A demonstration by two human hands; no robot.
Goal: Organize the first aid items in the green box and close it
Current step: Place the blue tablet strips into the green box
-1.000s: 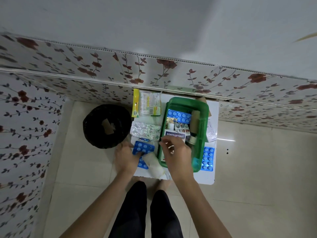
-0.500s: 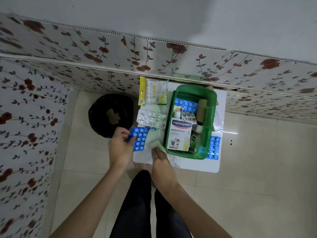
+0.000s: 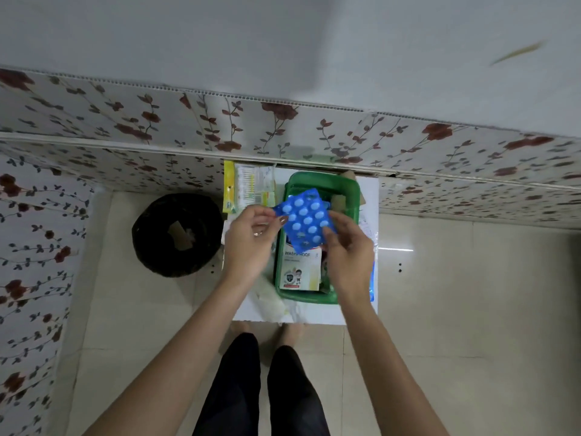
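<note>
The step in hand looks like loading a blue blister pack (image 3: 304, 222) into the green box (image 3: 319, 184) — both hands hold it up over the box's open top. The right hand (image 3: 349, 256) pinches its right edge between thumb and fingers, and the left hand (image 3: 250, 247) has fingertips at the pack's left corner, though whether they truly grip or only steady it is hard to tell. The pack is a thin, flat sheet with rows of pale round tablets, tilted with one corner toward the far wall. The box sits on a small white table (image 3: 314, 316) against the flowered wall, and already holds a plaster box (image 3: 300, 272) lying flat at its near end. The next move likely calls for lowering the sheet flat, or slipping it alongside the plaster box, so the lid can shut later. Outside the box wait a yellow-edged packet (image 3: 248, 190) at the far left of the table and another blue pack (image 3: 372, 278) just right of the box, mostly hidden. A black bin (image 3: 177, 234) stands on the floor to the left.
</note>
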